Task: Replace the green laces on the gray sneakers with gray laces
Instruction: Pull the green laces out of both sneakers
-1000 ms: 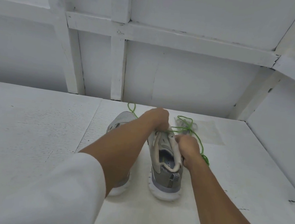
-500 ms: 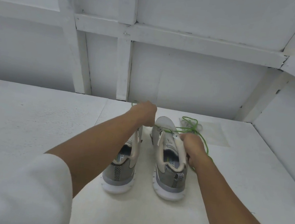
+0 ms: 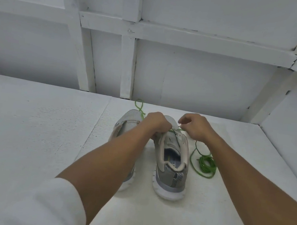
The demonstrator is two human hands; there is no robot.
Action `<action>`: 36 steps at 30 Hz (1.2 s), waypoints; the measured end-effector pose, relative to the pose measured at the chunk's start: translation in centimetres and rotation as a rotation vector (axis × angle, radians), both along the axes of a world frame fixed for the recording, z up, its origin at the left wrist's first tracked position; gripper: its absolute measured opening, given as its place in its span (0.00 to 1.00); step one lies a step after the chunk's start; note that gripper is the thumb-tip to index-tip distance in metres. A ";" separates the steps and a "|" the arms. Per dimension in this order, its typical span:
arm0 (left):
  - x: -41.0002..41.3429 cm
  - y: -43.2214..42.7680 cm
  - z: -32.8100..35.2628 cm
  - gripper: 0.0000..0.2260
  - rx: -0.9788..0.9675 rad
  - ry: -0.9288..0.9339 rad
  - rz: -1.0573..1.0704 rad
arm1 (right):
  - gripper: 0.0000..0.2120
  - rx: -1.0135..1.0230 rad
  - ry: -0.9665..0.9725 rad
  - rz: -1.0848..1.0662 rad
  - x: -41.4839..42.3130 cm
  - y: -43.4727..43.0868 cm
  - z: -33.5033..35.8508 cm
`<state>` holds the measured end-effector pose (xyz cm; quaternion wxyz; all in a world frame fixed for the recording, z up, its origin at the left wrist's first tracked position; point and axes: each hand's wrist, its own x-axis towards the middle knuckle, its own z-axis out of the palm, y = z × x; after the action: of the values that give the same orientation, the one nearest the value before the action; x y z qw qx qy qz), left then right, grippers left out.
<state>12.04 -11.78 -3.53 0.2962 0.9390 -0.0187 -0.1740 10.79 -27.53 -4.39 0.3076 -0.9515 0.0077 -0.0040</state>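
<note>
Two gray sneakers stand heel toward me on the white table. My left forearm hides much of the left sneaker (image 3: 127,121). The right sneaker (image 3: 172,164) shows its open collar and white sole. My left hand (image 3: 156,122) grips the right sneaker's front edge, fingers curled down over it. My right hand (image 3: 193,126) pinches the green lace (image 3: 179,129) at the sneaker's upper eyelets. The rest of that green lace lies in a loose bundle (image 3: 205,164) on the table to the sneaker's right. Another green lace end (image 3: 139,106) loops beyond the left sneaker's toe. No gray laces are in view.
The white table (image 3: 29,135) ends at a white panelled back wall (image 3: 186,75) just beyond the sneakers, and a white side wall (image 3: 292,120) closes the right. A white sleeve (image 3: 39,205) covers my left upper arm at the frame's bottom.
My left hand moved from the left sneaker's toe onto the right sneaker's front. My right hand rose to the eyelets, and the green lace bundle now lies lower on the table.
</note>
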 end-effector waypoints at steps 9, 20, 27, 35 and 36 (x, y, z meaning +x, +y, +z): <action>0.7 0.3 -1.4 0.08 -0.266 0.154 0.252 | 0.09 -0.200 0.013 0.169 2.3 -0.2 -2.8; 1.3 0.5 -2.5 0.10 -0.365 0.302 0.352 | 0.15 -0.552 -0.181 -0.110 2.3 -6.0 1.3; 1.6 0.4 -2.7 0.10 -0.372 0.305 0.355 | 0.20 -0.553 -0.030 0.102 2.5 -3.3 1.1; 2.0 0.5 -3.4 0.08 -0.399 0.282 0.384 | 0.06 -0.707 -0.103 0.104 1.8 -1.5 -0.4; 2.0 0.5 -3.5 0.08 -0.401 0.280 0.389 | 0.08 -0.729 -0.128 0.031 1.9 -2.2 0.4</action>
<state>14.05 -11.33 -7.08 0.5028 0.8147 0.1684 -0.2346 12.70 -29.75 -3.98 -0.0515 -0.9964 -0.0281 -0.0613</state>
